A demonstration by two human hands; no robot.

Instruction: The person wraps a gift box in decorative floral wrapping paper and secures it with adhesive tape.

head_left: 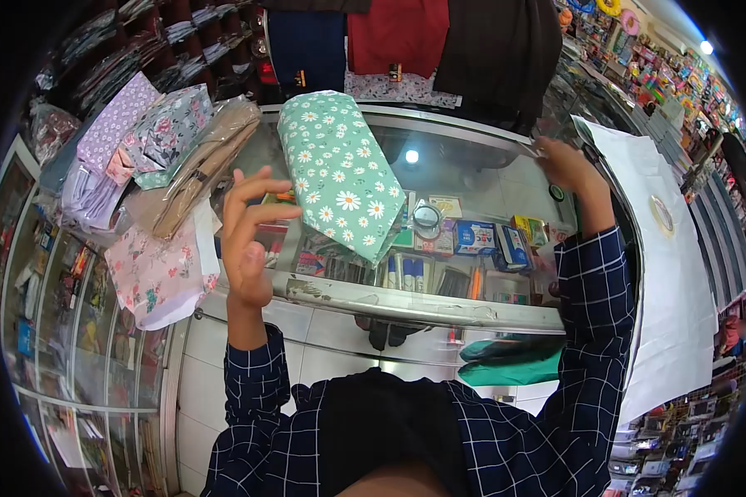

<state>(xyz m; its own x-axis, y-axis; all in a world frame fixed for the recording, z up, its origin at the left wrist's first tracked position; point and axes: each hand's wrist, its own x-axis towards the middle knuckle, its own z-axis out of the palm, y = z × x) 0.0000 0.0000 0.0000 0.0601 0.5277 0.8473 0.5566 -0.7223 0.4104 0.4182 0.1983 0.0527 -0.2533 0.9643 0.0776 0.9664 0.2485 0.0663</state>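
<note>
A person in a dark checked shirt stands at a glass counter (472, 157) in a crowded shop, both arms raised. The left hand (247, 232) hovers at about nine o'clock from the frame's centre, fingers spread and slightly curled, holding nothing, just left of a green daisy-print packet (340, 174) that lies on the glass and juts over the counter's near edge. The right hand (565, 166) reaches to about two o'clock, at the far right end of the counter beside a large white sheet (671, 282); its fingers are bunched, and whether they pinch anything cannot be told. At ten o'clock, wrapped fabric packs are stacked on the counter's left end: a lilac one (116, 124), a grey floral one (174, 124), a tan one (203, 166) and, nearer the person, a pink floral one (153, 273). Under the glass, stationery boxes (481, 236) and pens (410, 269) fill the case. Garments in navy (307, 45), red (398, 33) and black (497, 54) hang at twelve o'clock behind the counter.
</note>
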